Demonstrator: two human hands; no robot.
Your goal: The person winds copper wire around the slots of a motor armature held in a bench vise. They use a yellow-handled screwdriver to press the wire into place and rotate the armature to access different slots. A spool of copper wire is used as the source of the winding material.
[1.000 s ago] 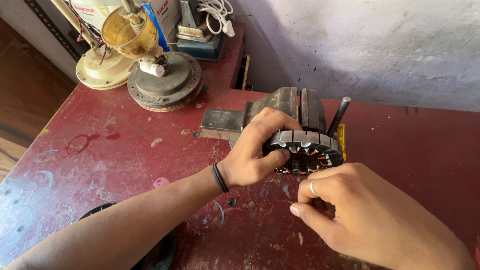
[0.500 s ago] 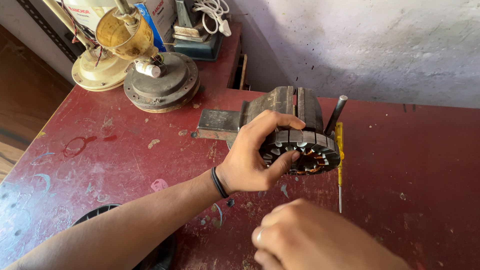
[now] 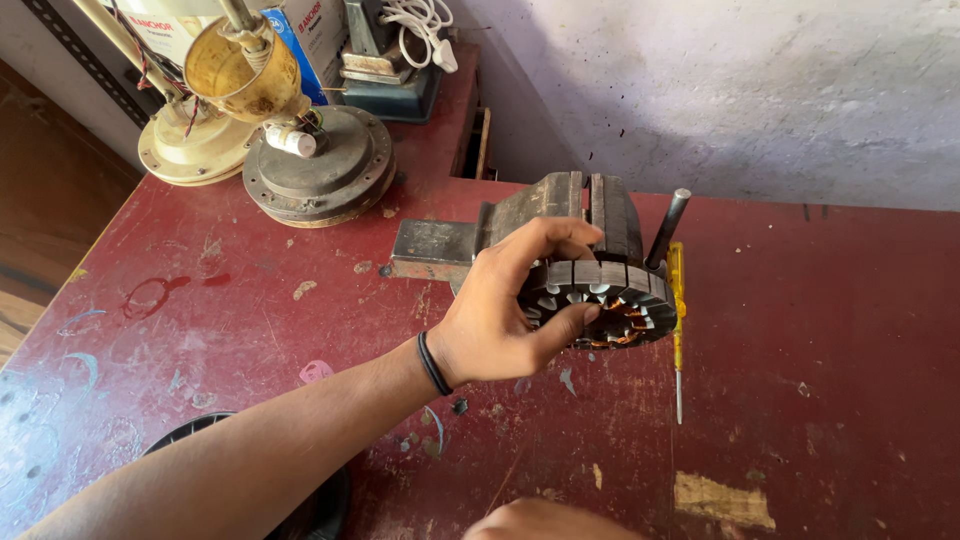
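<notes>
My left hand (image 3: 505, 315) grips a round grey motor stator (image 3: 605, 303) with copper windings inside, holding it just above the red table (image 3: 250, 300), in front of a grey bench vise (image 3: 545, 215). A black band is on that wrist. Only the knuckles of my right hand (image 3: 545, 520) show at the bottom edge, well below the stator and touching nothing that I can see; its fingers are hidden.
A yellow-handled screwdriver (image 3: 678, 320) lies on the table right of the stator. Fan motor housings (image 3: 315, 165) and a cream base (image 3: 190, 150) stand at the back left. A black round object (image 3: 300, 500) sits at the near edge. A grey wall rises behind.
My right hand has drawn back from the stator toward me and dropped almost out of the picture. My left hand keeps its hold on the stator.
</notes>
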